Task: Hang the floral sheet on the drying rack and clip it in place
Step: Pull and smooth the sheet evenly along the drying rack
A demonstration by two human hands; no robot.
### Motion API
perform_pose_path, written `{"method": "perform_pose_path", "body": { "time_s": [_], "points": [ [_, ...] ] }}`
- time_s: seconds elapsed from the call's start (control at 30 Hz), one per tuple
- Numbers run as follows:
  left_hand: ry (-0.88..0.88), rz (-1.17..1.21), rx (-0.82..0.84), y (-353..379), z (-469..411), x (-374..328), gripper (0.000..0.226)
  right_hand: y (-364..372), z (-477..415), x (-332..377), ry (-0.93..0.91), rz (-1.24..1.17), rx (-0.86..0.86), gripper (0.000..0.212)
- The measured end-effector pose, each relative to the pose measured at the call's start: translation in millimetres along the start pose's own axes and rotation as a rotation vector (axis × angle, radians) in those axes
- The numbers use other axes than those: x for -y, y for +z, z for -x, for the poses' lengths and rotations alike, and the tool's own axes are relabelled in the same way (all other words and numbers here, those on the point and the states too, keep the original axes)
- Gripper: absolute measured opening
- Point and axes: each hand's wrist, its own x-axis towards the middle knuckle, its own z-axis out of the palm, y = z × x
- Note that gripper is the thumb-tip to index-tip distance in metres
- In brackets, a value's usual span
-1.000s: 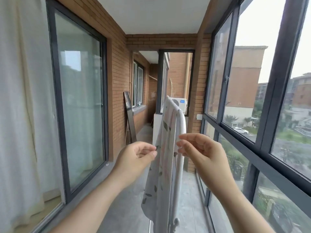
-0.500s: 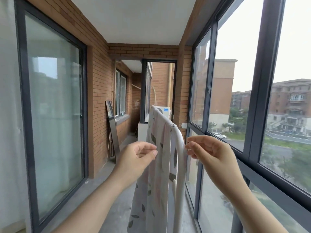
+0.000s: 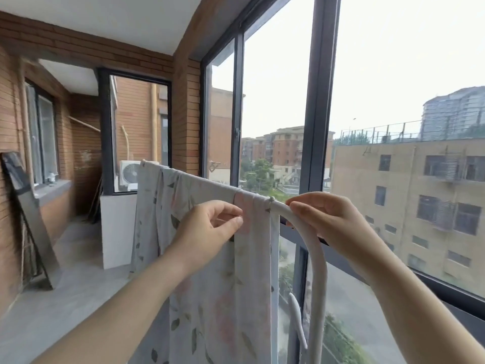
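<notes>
Sheet (image 3: 236,298) draped over rack (image 3: 318,258). Left hand (image 3: 207,229) pinched fold; right hand (image 3: 328,222) just beside, at rack bend, grip unclear. Clipping apparently left.

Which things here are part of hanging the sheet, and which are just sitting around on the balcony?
In the job: floral sheet, drying rack, left hand pinching the sheet, right hand on the rail.
Just lying about: mirror leaning on the brick wall, air-conditioner unit.
</notes>
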Motion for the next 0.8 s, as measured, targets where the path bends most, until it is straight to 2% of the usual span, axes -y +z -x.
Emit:
{"method": "perform_pose_path", "body": {
  "time_s": [0.17,0.43,0.57,0.7,0.8],
  "points": [
    [0.073,0.04,0.044,5,-6,1,0.009,16,0,13,0.155,-0.151,0.04,0.018],
    [0.149,0.087,0.042,25,-10,2,0.008,22,-13,16,0.274,-0.252,-0.006,0.024],
    [0.137,0.131,-0.003,42,-11,2,0.016,17,-23,13,0.294,-0.217,0.023,0.023],
    [0.134,0.076,-0.052,51,-16,3,0.017,10,-35,12,0.286,-0.159,0.106,0.013],
    [0.183,0.063,-0.106,50,-20,5,0.015,10,-46,7,0.189,0.073,0.113,0.011]
  ]
}}
